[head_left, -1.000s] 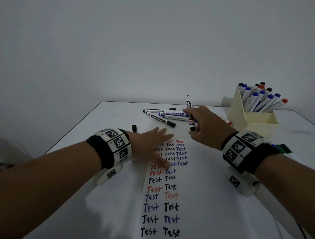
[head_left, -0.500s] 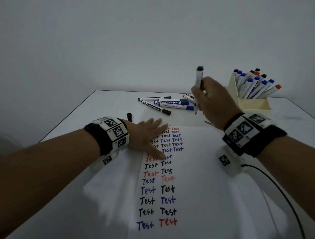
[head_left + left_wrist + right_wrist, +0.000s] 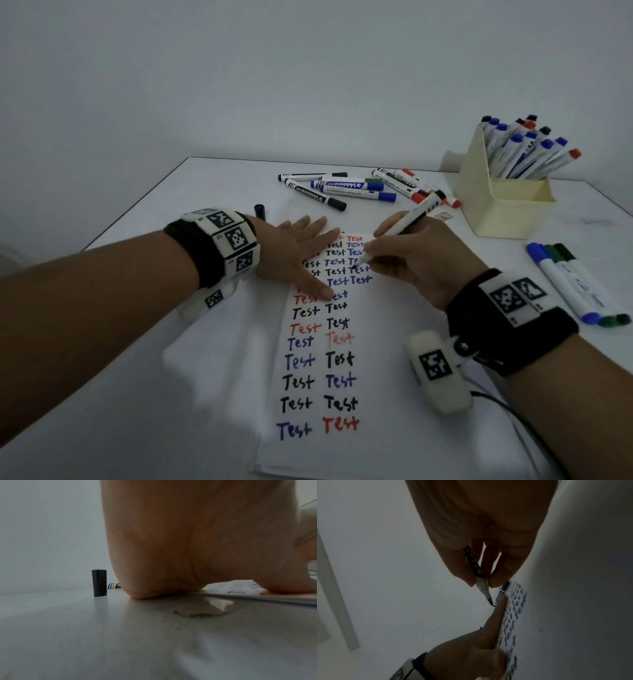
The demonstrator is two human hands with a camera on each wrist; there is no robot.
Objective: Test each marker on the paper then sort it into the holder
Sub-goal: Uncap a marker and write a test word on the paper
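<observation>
Head view: right hand (image 3: 416,260) hides several words, its grip pinching the marker (image 3: 400,226); left hand (image 3: 294,253) flat on paper (image 3: 394,342).

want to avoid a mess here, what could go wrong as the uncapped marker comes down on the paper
The marker in the right hand comes down near earlier "Test" words, so the new mark may overlap them. The left hand lies flat on the paper over earlier writing and could smear it. The loose black cap stands on end near the table edge and could roll off if it were knocked over.
</observation>
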